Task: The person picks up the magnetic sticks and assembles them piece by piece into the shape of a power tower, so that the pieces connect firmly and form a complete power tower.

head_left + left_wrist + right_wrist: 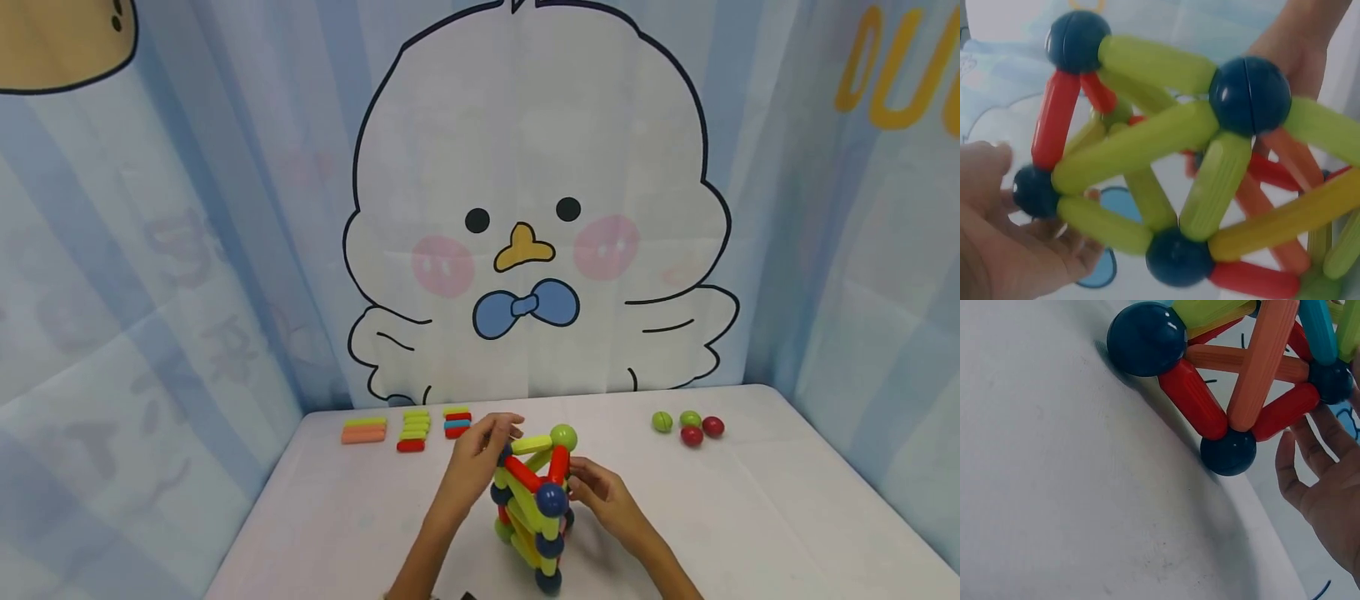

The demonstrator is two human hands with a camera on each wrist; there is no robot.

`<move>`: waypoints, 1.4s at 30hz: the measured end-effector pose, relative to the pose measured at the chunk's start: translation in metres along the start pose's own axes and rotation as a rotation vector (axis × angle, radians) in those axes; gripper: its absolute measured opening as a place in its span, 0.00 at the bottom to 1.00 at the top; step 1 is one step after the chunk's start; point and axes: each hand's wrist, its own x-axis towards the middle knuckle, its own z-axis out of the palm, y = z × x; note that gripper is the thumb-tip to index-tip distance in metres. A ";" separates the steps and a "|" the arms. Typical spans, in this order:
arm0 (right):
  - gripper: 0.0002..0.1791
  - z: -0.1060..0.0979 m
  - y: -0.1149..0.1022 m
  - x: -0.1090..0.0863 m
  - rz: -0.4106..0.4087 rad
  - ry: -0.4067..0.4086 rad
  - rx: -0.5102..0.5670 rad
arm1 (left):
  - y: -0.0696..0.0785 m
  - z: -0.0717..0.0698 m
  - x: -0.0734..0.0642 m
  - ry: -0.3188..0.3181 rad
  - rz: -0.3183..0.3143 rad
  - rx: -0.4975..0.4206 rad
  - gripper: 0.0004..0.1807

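Observation:
A tower of magnetic sticks and balls [528, 508], in green, red, yellow, orange and dark blue, stands upright between both hands in the head view. My left hand [480, 454] is at its upper left corner. In the left wrist view, that hand's fingers curl behind a dark blue ball [1036, 190], its thumb raised above. On the opposite side, my right hand [607, 496] holds the tower near the top. The right wrist view has its fingers around another dark blue ball [1332, 381], beside a blue stick [1319, 331] and a red stick [1286, 412]. Some fingertips are hidden.
Loose sticks lie in small groups at the table's back left: orange ones [363, 435], green ones [415, 425] and a red-blue group [457, 423]. Green and red balls [691, 427] sit at the back right. A printed curtain [525, 167] hangs behind the white table [750, 500].

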 end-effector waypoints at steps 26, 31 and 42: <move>0.20 -0.001 -0.003 -0.004 -0.124 -0.001 -0.130 | -0.156 -0.084 0.041 0.285 -0.410 0.619 0.13; 0.21 -0.001 -0.003 -0.003 -0.130 -0.004 -0.129 | -0.150 -0.083 0.038 0.292 -0.409 0.664 0.06; 0.21 -0.002 -0.001 -0.004 -0.117 -0.003 -0.119 | -0.106 -0.073 0.025 0.072 -0.440 0.606 0.18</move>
